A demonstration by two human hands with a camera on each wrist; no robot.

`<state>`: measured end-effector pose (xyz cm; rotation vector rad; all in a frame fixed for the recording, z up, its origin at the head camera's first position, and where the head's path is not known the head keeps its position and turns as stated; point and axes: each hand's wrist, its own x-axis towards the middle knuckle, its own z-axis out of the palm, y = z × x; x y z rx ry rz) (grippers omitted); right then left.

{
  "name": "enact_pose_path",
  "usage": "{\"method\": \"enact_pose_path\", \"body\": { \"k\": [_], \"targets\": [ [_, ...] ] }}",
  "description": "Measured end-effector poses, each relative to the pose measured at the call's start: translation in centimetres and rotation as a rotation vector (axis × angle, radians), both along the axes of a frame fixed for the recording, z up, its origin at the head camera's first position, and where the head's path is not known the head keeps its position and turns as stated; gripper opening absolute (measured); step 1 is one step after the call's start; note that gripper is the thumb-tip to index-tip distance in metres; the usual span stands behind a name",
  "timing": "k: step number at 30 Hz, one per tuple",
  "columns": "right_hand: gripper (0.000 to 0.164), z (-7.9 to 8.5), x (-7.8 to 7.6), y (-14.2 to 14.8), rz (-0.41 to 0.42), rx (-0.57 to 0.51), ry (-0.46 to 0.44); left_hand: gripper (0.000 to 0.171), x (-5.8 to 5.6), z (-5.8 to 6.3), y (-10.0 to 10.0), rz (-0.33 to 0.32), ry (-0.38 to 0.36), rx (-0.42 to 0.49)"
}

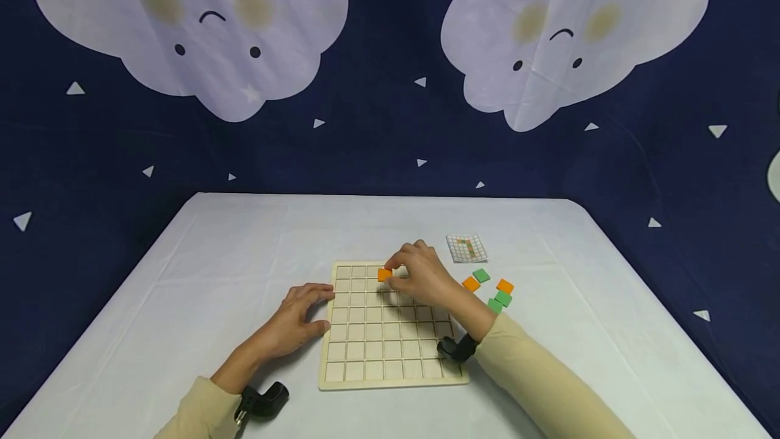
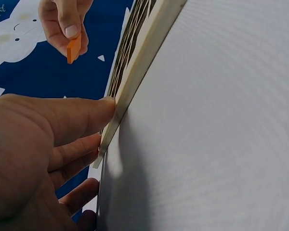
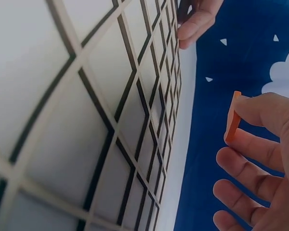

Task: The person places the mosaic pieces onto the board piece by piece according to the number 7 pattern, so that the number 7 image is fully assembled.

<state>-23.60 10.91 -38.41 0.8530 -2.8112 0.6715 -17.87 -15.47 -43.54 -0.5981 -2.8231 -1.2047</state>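
A wooden grid board (image 1: pixel 365 351) lies flat on the white table. My right hand (image 1: pixel 420 273) pinches an orange square tile (image 1: pixel 384 275) between thumb and fingers, over the board's far rows. In the right wrist view that tile (image 3: pixel 233 117) is held edge-on, apart from the grid. My left hand (image 1: pixel 292 320) touches the board's left rim with thumb and fingertips. The left wrist view shows the left thumb (image 2: pixel 86 118) against the wooden edge, fingers extended and holding nothing else.
Right of the board lie loose orange tiles (image 1: pixel 504 286) and green tiles (image 1: pixel 481 276). Behind them is a small printed pattern card (image 1: pixel 466 248) with a coloured grid. A dark blue cloth with clouds (image 1: pixel 378 154) hangs beyond the white table (image 1: pixel 244 236).
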Motion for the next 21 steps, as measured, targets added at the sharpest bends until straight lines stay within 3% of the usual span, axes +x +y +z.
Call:
{"method": "enact_pose_path", "body": {
  "k": [21],
  "targets": [
    [0.023,-0.6,-1.1,-1.8,0.016,0.019,-0.061,0.046,-0.2,-0.2,0.1,0.003,-0.007,-0.003]
  ]
}}
